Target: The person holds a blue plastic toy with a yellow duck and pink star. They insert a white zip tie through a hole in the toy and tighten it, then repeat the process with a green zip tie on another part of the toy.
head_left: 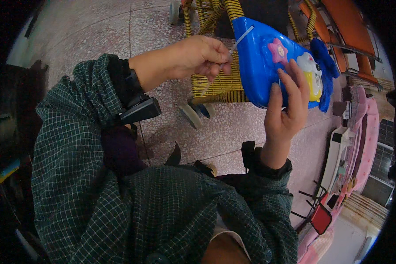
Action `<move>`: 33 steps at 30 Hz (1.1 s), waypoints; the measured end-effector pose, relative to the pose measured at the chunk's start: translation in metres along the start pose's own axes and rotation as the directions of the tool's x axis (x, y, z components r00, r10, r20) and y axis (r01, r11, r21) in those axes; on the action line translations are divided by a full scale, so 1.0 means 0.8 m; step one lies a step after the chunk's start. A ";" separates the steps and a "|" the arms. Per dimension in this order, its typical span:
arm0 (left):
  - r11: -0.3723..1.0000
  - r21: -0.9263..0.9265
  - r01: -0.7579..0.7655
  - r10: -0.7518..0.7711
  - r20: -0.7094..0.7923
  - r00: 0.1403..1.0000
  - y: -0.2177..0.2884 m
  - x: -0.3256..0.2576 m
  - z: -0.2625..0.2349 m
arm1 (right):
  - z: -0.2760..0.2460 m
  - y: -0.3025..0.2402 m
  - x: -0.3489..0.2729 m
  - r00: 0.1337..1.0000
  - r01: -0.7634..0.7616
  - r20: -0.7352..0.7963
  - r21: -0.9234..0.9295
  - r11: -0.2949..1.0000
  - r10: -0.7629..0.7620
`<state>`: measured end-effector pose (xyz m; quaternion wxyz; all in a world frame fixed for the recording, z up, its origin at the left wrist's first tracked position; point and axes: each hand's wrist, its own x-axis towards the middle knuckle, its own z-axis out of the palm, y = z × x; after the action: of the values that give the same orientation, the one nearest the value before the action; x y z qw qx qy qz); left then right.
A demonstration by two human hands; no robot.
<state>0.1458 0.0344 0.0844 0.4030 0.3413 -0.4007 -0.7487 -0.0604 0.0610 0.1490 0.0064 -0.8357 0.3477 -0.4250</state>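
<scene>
A blue plastic play tray (253, 66) with a pink star (277, 51) and a white and yellow toy figure (312, 79) is set against a wicker stroller (224, 79) with black and yellow weave. Through its upper left corner runs a pale cable tie (243, 38). My left hand (200, 57) is closed in a pinch on the tie's tail, just left of the tray. My right hand (288, 103) lies against the tray's near side, fingers stretched out and a little apart below the star. Something thin and pale shows by its thumb, too small to name.
Stroller wheels (191, 115) stand on the speckled tile floor (158, 136). Dark blue fabric (328, 66) hangs at the tray's right side. Orange chairs (347, 22) are at the upper right. Along the right are a red-seated stool (321, 218) and pink covers (370, 127).
</scene>
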 end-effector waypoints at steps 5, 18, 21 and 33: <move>0.998 -0.065 -0.011 0.017 0.096 0.995 -0.003 0.011 -0.014 | -0.007 -0.006 0.006 0.999 -0.019 0.038 -0.012 1.000 0.020; 0.966 0.221 -0.132 0.104 0.134 0.986 -0.003 0.049 -0.028 | 0.020 -0.024 0.061 0.889 0.175 0.458 -0.313 0.934 -0.013; 0.969 0.221 -0.108 0.070 0.173 0.982 0.005 0.050 -0.031 | 0.021 -0.025 0.062 0.884 0.141 0.466 -0.319 0.937 0.025; 0.971 0.179 -0.159 0.073 0.409 0.910 -0.021 0.067 -0.045 | 0.018 -0.021 0.058 0.855 0.007 0.488 -0.343 0.939 0.172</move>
<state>0.1465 -0.0187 0.0432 0.3188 0.1969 -0.5702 -0.7311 -0.0219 0.0426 0.1781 -0.0242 -0.8912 0.4362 -0.1224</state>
